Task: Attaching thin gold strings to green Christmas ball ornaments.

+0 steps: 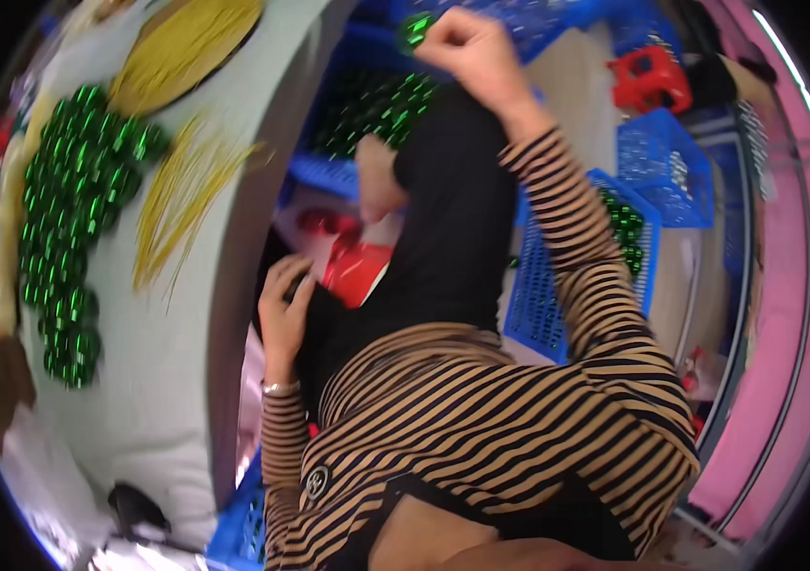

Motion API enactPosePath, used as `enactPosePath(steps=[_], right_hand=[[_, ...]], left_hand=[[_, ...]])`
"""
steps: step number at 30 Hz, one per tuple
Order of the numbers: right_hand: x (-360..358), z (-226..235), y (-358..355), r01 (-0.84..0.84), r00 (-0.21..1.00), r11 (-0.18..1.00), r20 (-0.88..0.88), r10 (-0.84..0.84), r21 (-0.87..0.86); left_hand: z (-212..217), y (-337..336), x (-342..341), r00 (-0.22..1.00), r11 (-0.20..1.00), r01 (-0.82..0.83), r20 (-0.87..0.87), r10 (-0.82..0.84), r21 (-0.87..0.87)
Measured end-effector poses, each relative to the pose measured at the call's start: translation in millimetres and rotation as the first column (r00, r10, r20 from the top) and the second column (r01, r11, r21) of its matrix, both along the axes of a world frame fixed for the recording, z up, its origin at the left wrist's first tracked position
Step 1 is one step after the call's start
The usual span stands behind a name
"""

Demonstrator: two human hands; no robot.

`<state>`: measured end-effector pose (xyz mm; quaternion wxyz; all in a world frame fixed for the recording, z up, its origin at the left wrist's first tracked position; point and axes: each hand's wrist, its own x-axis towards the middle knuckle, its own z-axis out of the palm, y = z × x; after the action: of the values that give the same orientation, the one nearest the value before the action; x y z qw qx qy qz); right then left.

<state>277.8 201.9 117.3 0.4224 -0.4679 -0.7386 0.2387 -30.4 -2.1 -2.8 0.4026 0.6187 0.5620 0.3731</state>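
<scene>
My right hand [481, 59] is raised at the top of the view, its fingers pinched on a shiny green bauble [415, 31]. Below that bauble is a blue crate holding many green baubles [381, 107]. My left hand [283, 309] hangs by my thigh beside the table edge, fingers loosely bent and apart, with nothing visible in it. On the pale cloth-covered table [153, 352] to the left lies a heap of green baubles [72, 219]. Next to the heap is a loose spread of thin gold strands [181, 195].
More gold strands fill a round tray [186, 48] at the table's far end. To my right stand a blue basket [540, 295] with green baubles and another blue basket [662, 167]. A red plastic stool [651, 80] is farther off. Something red [359, 271] lies by my leg.
</scene>
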Motion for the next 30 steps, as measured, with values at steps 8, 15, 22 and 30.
enactPosePath(steps=[8,15,22,30], right_hand=[[113.0,-77.7,-46.3,0.297,0.844,0.918,-0.377,-0.381,-0.262],[143.6,-92.3,-68.4,0.366,0.761,0.761,-0.299,-0.576,-0.535],[22.2,-31.7,0.4,0.003,0.988,0.946,-0.145,-0.053,-0.324],[-115.2,11.0,47.7,-0.369,0.907,0.914,0.148,0.394,-0.168]], left_hand=[[-91.7,13.4,29.5,0.953,0.944,0.216,-0.159,-0.26,-0.248],[-91.0,10.4,33.6,0.977,0.953,0.21,0.012,-0.212,-0.218],[-95.6,8.2,22.5,0.991,0.948,0.13,0.069,-0.115,-0.292],[-63.2,-1.2,20.0,0.995,0.989,0.06,0.081,-0.05,-0.138]])
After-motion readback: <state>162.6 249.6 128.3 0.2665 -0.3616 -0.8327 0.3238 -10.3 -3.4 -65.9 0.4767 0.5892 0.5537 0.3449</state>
